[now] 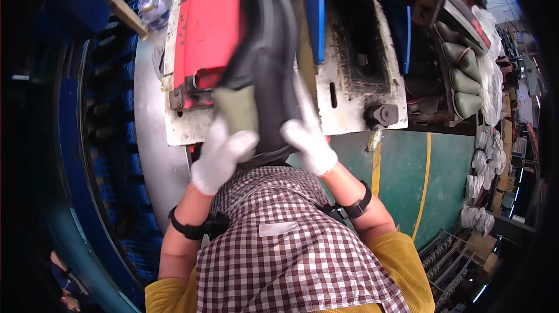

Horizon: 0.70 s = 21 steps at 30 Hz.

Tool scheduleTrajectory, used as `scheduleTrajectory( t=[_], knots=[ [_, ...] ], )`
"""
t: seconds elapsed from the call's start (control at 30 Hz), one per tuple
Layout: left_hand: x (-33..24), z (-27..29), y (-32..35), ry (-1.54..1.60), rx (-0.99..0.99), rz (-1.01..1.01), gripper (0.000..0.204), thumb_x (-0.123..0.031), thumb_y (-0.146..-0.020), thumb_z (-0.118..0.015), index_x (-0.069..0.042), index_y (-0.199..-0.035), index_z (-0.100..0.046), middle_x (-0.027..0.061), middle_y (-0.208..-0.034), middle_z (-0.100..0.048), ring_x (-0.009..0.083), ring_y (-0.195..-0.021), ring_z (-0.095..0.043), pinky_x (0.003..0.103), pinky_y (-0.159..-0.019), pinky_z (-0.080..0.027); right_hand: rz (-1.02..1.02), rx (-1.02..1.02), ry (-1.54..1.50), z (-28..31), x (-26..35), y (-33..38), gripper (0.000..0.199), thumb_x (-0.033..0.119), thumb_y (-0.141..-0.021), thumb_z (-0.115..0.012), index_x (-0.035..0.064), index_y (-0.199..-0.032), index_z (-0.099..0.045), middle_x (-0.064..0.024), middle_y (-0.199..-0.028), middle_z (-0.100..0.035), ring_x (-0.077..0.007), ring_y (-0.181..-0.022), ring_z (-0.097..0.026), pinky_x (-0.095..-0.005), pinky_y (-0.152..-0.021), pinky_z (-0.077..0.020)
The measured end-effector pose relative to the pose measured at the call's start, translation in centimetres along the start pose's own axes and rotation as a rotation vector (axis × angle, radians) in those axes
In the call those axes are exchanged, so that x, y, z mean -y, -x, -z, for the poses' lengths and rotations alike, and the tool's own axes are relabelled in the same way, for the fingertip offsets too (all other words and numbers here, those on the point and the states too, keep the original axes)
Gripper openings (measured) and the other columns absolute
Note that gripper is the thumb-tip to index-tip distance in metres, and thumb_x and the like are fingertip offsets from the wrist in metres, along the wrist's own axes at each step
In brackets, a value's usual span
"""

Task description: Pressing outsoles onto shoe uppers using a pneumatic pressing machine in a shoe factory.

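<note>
Just beyond the checked apron (pixel 279 260), a motion-blurred black boot (pixel 276 57) with an olive-green panel (pixel 237 109) is pointing its toe away, while the white-gloved left hand (pixel 222 154) and right hand (pixel 311 144) are grasping its near end from opposite sides, forearms (pixel 191 203) angling inward

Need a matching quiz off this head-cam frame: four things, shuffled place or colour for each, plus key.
Things:
1. shoe
2. apron
3. water bottle
4. floor

Places or colours:
A. brown-and-white check
B. green with yellow lines
C. to the left of the red machine housing
D. held between the gloved left hand and right hand

Pairs: 1-D, 2-A, 3-C, 4-B
</note>
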<state>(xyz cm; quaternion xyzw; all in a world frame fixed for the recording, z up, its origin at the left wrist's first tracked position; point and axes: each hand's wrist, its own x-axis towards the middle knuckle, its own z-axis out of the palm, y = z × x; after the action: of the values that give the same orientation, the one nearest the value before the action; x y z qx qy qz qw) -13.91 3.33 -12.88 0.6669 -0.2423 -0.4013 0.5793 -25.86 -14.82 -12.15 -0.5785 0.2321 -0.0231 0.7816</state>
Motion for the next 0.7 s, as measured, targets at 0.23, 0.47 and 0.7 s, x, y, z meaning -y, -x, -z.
scheduleTrajectory(
  t=[0.23,0.47,0.7],
  knots=[
    [-4.6,-4.2,-7.8,-0.138,-0.122,-0.52,0.077,-0.013,-0.095,-0.063,0.007,-0.159,-0.026,0.0279,-0.158,-0.042,0.0338,-0.151,-0.04,0.039,-0.122,-0.033,0.439,-0.577,0.254,16.7,0.5,-3.8,0.075,0.015,-0.089,-0.072,0.0006,-0.156,-0.043,-0.017,-0.158,-0.046,-0.0271,-0.141,-0.048,-0.0381,-0.119,-0.0391],
    [-14.2,-7.4,-16.2,-0.157,-0.237,-0.806,0.068,-0.033,-0.097,-0.063,0.0,-0.153,-0.045,0.0232,-0.153,-0.051,0.0318,-0.143,-0.05,0.039,-0.118,-0.039,0.378,-0.879,1.334,26.7,0.6,-12.0,0.07,0.033,-0.078,-0.08,0.0201,-0.145,-0.062,-0.0256,-0.145,-0.055,-0.0427,-0.13,-0.057,-0.0469,-0.109,-0.0478],
    [-22.1,-11.3,-21.0,-0.455,-0.265,-1.069,0.069,-0.041,-0.1,-0.062,0.005,-0.149,-0.045,0.0271,-0.147,-0.053,0.0369,-0.136,-0.053,0.04,-0.116,-0.04,0.304,-0.862,1.475,26.1,-0.6,-14.3,0.069,0.035,-0.076,-0.078,0.0269,-0.142,-0.063,-0.0238,-0.144,-0.056,-0.0432,-0.124,-0.061,-0.0489,-0.104,-0.0514]
  ],
)
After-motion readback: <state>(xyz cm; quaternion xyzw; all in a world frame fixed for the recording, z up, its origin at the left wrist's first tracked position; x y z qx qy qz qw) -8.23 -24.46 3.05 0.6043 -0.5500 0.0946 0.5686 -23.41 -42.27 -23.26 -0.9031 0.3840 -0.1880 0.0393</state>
